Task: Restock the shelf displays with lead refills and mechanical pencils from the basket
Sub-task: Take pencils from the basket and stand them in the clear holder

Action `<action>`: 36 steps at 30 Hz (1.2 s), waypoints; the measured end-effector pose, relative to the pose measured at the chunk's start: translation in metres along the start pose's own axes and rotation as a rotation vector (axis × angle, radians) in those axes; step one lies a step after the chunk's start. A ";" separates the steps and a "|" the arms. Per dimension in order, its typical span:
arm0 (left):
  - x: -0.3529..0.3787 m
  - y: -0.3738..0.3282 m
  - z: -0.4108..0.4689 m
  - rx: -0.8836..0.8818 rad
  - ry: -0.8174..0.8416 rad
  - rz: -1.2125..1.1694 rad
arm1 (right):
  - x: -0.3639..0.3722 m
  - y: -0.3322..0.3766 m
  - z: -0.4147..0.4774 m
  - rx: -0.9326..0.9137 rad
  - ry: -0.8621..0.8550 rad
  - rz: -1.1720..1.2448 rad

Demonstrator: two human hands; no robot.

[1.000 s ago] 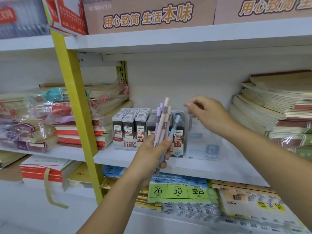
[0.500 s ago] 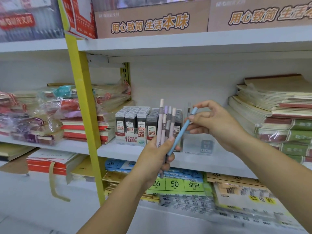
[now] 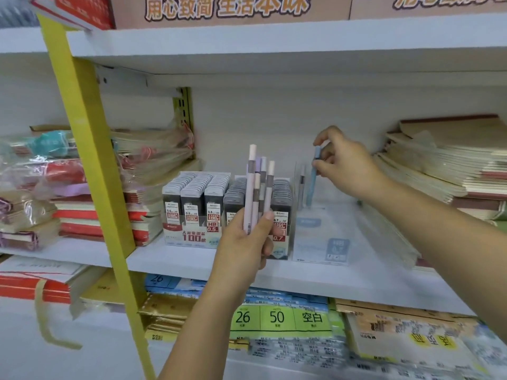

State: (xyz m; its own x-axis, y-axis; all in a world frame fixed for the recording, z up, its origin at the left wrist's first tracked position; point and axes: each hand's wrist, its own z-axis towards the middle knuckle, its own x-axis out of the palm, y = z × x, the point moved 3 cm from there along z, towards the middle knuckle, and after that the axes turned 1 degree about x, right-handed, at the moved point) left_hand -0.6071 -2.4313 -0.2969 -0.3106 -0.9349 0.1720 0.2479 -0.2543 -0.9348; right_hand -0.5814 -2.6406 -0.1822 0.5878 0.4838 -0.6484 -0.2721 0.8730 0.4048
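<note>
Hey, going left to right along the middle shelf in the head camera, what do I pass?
Wrapped notebooks → yellow post → lead refill boxes → left hand gripping a bunch of pencils → blue pencil pinched by the right hand → stacked notebooks.

My left hand (image 3: 247, 242) holds a bundle of pink and lilac mechanical pencils (image 3: 253, 187) upright, in front of the lead refill boxes (image 3: 196, 198), which stand packed in rows near the shelf's (image 3: 192, 259) front edge. My right hand (image 3: 345, 165) pinches a pale blue pencil (image 3: 311, 182) by its top, upright inside the clear display box (image 3: 321, 231) just right of the refills.
</note>
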 end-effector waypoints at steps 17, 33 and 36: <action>0.001 0.010 0.000 -0.044 0.036 0.022 | 0.018 -0.015 -0.003 0.009 0.092 -0.084; 0.004 0.004 -0.002 -0.073 0.131 -0.041 | 0.019 0.048 -0.059 0.112 0.226 0.529; 0.004 0.004 -0.003 -0.068 0.130 -0.036 | 0.018 0.050 -0.058 0.111 0.176 0.627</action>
State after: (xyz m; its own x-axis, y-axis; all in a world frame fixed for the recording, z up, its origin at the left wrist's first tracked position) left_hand -0.6099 -2.4351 -0.3010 -0.4355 -0.8843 0.1685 0.1727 -0.2658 -0.9484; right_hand -0.6291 -2.5844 -0.2112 0.2073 0.9094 -0.3605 -0.4367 0.4158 0.7978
